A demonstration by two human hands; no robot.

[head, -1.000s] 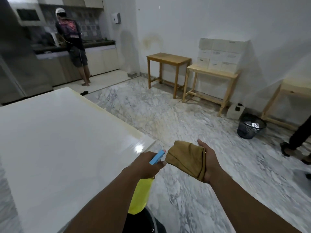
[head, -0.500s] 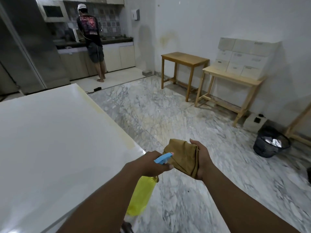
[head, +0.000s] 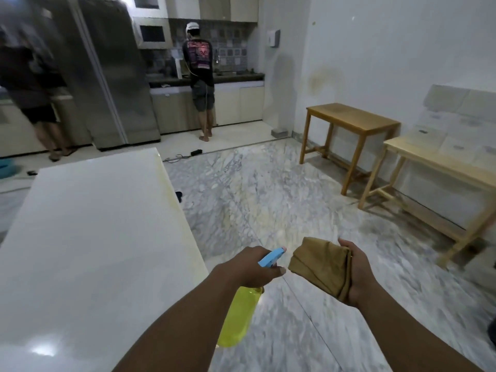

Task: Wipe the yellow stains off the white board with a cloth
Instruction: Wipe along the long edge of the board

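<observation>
Both hands had moved a little apart since a moment before. Back then the blue spray head (head: 271, 257) met the cloth (head: 319, 267); now a small gap showed between them. More of the room had come into view too, and a second person (head: 29, 98) showed past the far left corner of the white board (head: 94, 237).

The left hand (head: 249, 267) was curled tight round the neck of a yellow spray bottle (head: 239, 318). It hung just off the board's near right corner, with the bottle pointing down. The right hand (head: 357, 275) was further right of the board, over the marble floor (head: 268, 205). Its fingers and thumb were wrapped round the folded brown cloth. The cloth did not touch the board.

The white board lay flat and shiny, filling the left side of the view. The yellow stains (head: 171, 194) ran in a pale streak along its right edge, toward the far end.

Right of the board, across the floor, a dark wooden table (head: 354, 122) stood by the wall. A lighter wooden table (head: 440, 167) stood next to it, with white boxes (head: 461, 124) stacked on it.

Beyond the board's far end stood a tall grey fridge (head: 112, 89). A person in a dark shirt (head: 200, 84) stood at the kitchen counter, facing away. The second person looked blurry.
</observation>
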